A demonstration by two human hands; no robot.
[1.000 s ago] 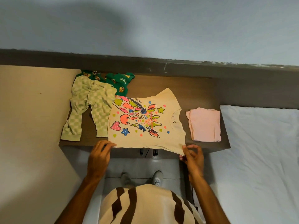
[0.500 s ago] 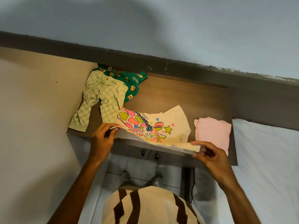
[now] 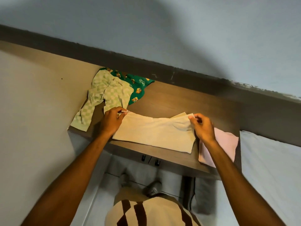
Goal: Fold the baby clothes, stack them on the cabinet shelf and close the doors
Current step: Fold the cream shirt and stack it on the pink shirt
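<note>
A pale blue-grey wall (image 3: pixel 162 26) fills the upper part of the view beyond the hands, with large soft shadows on it, and a dark band (image 3: pixel 114 53) runs along its lower edge, where some paint is chipped off at the far right. Under the hands there is a brown wooden cabinet top (image 3: pixel 187 101), and two small dark handles (image 3: pixel 150 160) show on its front edge below them. A plain beige panel (image 3: pixel 32 111) stands to the left of the left hand, a white bed sheet (image 3: pixel 268 160) lies to the right of the right hand, and grey floor tiles (image 3: pixel 138 170) are seen lower down, between the arms.
</note>
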